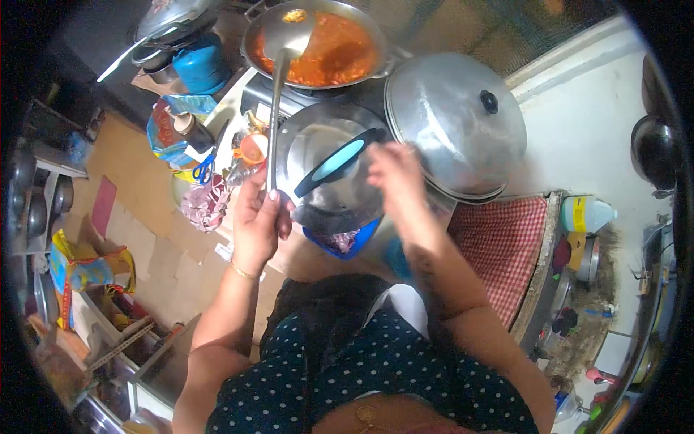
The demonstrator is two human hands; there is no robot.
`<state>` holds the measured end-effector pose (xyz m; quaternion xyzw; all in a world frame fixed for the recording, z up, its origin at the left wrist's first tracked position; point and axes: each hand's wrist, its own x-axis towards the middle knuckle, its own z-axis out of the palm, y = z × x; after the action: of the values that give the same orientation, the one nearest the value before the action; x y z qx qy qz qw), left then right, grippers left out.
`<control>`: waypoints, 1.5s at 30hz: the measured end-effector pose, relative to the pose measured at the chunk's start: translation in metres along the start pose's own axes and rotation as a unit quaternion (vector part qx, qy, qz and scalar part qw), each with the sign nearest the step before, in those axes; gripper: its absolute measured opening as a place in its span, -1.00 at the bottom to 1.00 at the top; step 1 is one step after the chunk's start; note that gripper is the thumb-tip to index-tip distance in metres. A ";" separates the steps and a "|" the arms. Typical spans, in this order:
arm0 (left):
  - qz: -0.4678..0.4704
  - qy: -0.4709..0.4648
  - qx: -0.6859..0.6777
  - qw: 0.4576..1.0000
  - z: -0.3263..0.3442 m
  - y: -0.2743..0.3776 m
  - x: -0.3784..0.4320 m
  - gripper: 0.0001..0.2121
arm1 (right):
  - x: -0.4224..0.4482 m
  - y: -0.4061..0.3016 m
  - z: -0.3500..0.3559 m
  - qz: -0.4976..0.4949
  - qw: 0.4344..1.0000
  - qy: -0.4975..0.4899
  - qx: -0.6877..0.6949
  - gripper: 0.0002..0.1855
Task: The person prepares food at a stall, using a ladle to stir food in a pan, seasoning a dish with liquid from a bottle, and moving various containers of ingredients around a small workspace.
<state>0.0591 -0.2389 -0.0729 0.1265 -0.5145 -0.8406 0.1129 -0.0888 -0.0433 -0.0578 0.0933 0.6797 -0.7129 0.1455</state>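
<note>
My left hand [257, 219] grips the lower end of a long-handled metal cooking spatula [279, 81]. Its broad head reaches over a wide metal pan [249, 54] of chunky red-orange sauce [347, 49], with a bit of food on the head. Blurred, my right hand [398, 176] hovers by the end of a black and teal handle [341, 160], fingers loosely curled and apart, nothing seen in them. That handle rises over a round shiny metal lid [312, 130]. Partly under the lid, a blue container [355, 250] shows chopped purplish-white pieces [341, 240].
A large domed metal lid [455, 125] leans at the right, near a red checkered cloth [499, 244]. Left of the spatula are an orange strainer-like item [252, 147], blue-handled scissors [203, 169], a dark jar [195, 133] and a crumpled pink cloth [206, 203]. A blue gas cylinder [200, 65] stands beyond.
</note>
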 end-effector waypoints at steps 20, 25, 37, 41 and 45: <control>0.039 0.151 0.072 0.985 -0.009 0.053 -0.050 -0.76 | -0.026 0.063 0.051 0.171 0.978 -0.004 0.121 -0.82; 0.111 0.179 0.204 0.956 -0.017 0.066 -0.067 -0.75 | -0.095 0.056 0.033 0.119 0.985 -0.054 0.109 -0.81; 0.205 0.061 0.159 0.964 0.082 0.071 -0.068 -0.80 | -0.202 -0.015 -0.192 -0.221 0.965 0.079 0.114 -0.78; 0.158 0.027 0.127 0.979 0.113 0.054 -0.079 -0.85 | -0.237 -0.034 -0.344 -0.236 0.878 0.412 0.059 -0.78; 0.140 -0.012 0.120 0.983 0.117 0.036 -0.086 -0.90 | -0.267 -0.044 -0.473 -0.164 0.774 0.608 -0.067 -0.60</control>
<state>0.1034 -0.1297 0.0193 0.0562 -0.6254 -0.7502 0.2072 0.1166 0.4511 0.0445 0.3839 0.6778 -0.4732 -0.4113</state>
